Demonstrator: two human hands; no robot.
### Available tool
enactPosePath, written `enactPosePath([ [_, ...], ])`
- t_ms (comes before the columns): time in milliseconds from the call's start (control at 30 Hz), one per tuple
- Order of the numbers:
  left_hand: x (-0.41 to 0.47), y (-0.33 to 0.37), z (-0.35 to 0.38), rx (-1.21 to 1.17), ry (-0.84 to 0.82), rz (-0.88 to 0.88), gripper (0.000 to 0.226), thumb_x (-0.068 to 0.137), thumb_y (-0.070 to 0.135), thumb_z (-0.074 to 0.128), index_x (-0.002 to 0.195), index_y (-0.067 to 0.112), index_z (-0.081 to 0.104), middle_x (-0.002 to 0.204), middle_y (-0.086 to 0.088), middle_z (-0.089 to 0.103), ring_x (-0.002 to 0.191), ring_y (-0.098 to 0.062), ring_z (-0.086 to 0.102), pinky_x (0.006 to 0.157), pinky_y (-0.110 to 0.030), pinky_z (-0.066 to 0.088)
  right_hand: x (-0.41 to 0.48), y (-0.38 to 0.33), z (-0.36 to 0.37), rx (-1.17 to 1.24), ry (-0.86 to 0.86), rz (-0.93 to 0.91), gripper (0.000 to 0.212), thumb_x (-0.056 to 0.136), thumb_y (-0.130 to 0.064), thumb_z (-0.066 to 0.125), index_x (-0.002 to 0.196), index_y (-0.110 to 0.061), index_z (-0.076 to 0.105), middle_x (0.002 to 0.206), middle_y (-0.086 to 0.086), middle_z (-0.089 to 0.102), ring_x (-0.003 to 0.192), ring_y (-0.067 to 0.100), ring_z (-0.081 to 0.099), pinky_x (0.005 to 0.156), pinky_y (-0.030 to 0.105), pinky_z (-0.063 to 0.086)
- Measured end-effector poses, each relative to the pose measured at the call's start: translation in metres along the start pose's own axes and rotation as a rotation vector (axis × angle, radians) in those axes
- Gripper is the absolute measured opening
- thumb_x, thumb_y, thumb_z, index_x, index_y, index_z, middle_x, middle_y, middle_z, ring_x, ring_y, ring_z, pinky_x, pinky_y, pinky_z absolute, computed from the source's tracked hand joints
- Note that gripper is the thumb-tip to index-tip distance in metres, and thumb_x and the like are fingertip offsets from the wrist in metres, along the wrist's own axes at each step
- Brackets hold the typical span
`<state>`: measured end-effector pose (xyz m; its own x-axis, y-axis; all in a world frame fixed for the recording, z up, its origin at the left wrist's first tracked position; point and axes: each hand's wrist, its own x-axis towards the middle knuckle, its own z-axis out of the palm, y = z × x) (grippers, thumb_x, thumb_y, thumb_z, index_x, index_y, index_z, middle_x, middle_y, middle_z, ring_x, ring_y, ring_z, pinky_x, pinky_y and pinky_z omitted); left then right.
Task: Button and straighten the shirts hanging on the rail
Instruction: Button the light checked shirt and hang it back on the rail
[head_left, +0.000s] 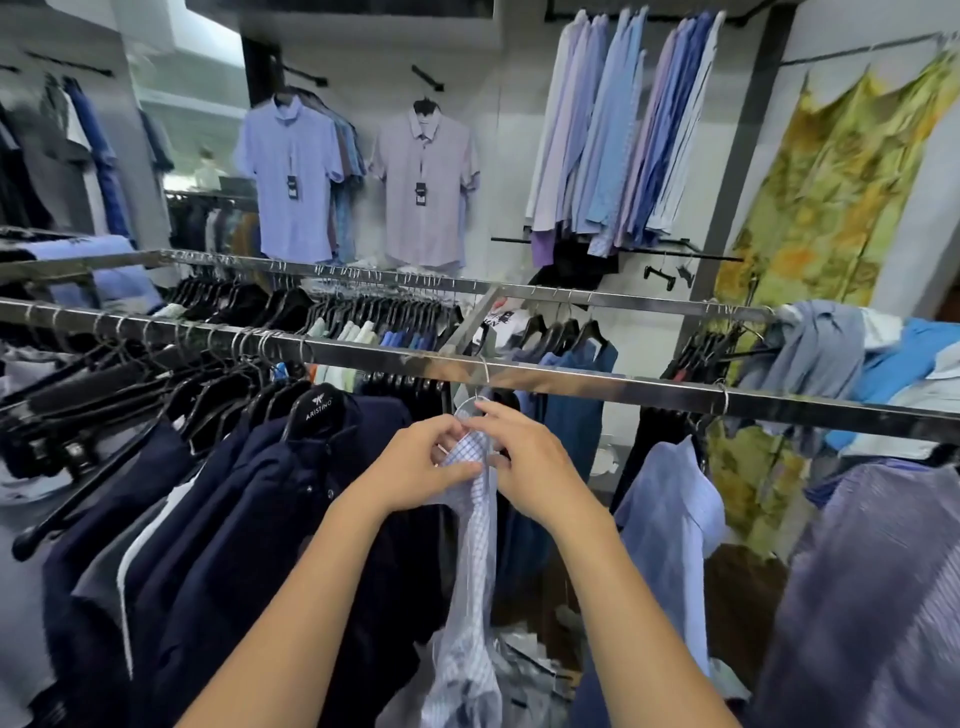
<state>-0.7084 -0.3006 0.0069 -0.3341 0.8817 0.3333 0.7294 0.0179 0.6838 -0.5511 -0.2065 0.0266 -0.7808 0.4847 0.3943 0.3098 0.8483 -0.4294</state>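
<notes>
Hands: left hand (415, 462), right hand (535, 467) pinch thin checked shirt (478, 545) (by collar) | wire hanger (485, 375) | square steel rail (649, 391)

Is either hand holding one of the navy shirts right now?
No, the left hand and the right hand both pinch the checked shirt near its top, while the navy shirts hang to their left.

One left hand (415, 465), one right hand (535, 470); one checked shirt (475, 519); two wall-displayed shirts (293, 176) (423, 182).
</notes>
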Motion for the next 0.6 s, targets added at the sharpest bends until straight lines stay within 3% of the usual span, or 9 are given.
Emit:
enactPosePath([
  [100, -0.002, -0.002, 0.004, -0.040, 0.011, -0.002, 0.024, 0.078, 0.038, 0.080, 0.091, 0.028, 0.063, 0.090, 0.005, 0.066, 0.083, -0.021, 0.062, 0.079, -0.036, 0.054, 0.010, 0.004, 0.002, -0.027, -0.032, -0.056, 0.057, 0.088, 0.003, 0.061, 0.133, -0.033, 0.063, 0.128, -0.016, 0.059, 0.095, 0.004, 0.052, 0.089, 0.033, 0.051],
  [167, -0.004, -0.003, 0.006, -0.038, 0.045, 0.012, 0.021, 0.077, 0.039, 0.081, 0.089, 0.030, 0.066, 0.091, 0.006, 0.068, 0.081, -0.020, 0.062, 0.076, -0.033, 0.055, 0.016, 0.009, 0.001, -0.051, -0.057, -0.081, 0.049, 0.088, 0.000, 0.064, 0.127, -0.030, 0.067, 0.109, -0.015, 0.056, 0.087, 0.006, 0.049, 0.079, 0.028, 0.046],
  [267, -0.006, 0.002, 0.008, 0.014, 0.117, 0.057, 0.016, 0.078, 0.032, 0.082, 0.085, 0.027, 0.069, 0.084, 0.009, 0.067, 0.069, -0.006, 0.058, 0.067, -0.020, 0.050, 0.023, 0.013, -0.001, -0.073, -0.034, -0.107, 0.026, 0.086, -0.006, 0.070, 0.105, -0.023, 0.074, 0.097, -0.012, 0.056, 0.082, 0.009, 0.052, 0.076, 0.028, 0.045],
  [400, -0.013, 0.009, 0.011, 0.159, 0.244, 0.194, 0.016, 0.082, 0.015, 0.075, 0.077, 0.021, 0.060, 0.077, 0.009, 0.057, 0.070, -0.011, 0.056, 0.063, -0.032, 0.050, 0.020, 0.021, 0.004, -0.040, 0.128, -0.144, 0.017, 0.077, -0.007, 0.071, 0.075, -0.023, 0.068, 0.070, -0.014, 0.047, 0.066, 0.004, 0.047, 0.064, 0.025, 0.039],
  [500, -0.023, 0.003, 0.021, 0.225, 0.359, 0.192, 0.022, 0.080, 0.005, 0.065, 0.078, 0.020, 0.049, 0.074, 0.008, 0.047, 0.064, -0.014, 0.048, 0.057, -0.038, 0.045, 0.012, 0.022, 0.016, 0.026, 0.262, -0.107, 0.017, 0.076, -0.009, 0.070, 0.068, -0.021, 0.060, 0.067, -0.014, 0.044, 0.063, 0.003, 0.045, 0.059, 0.019, 0.033],
  [600, -0.038, -0.007, 0.034, 0.214, 0.375, 0.124, 0.020, 0.082, 0.012, 0.063, 0.084, 0.026, 0.048, 0.070, 0.010, 0.047, 0.063, -0.015, 0.048, 0.056, -0.030, 0.043, 0.001, 0.026, 0.035, 0.081, 0.307, -0.063, 0.024, 0.079, -0.008, 0.071, 0.068, -0.023, 0.055, 0.071, -0.013, 0.047, 0.064, 0.004, 0.046, 0.057, 0.012, 0.031],
])
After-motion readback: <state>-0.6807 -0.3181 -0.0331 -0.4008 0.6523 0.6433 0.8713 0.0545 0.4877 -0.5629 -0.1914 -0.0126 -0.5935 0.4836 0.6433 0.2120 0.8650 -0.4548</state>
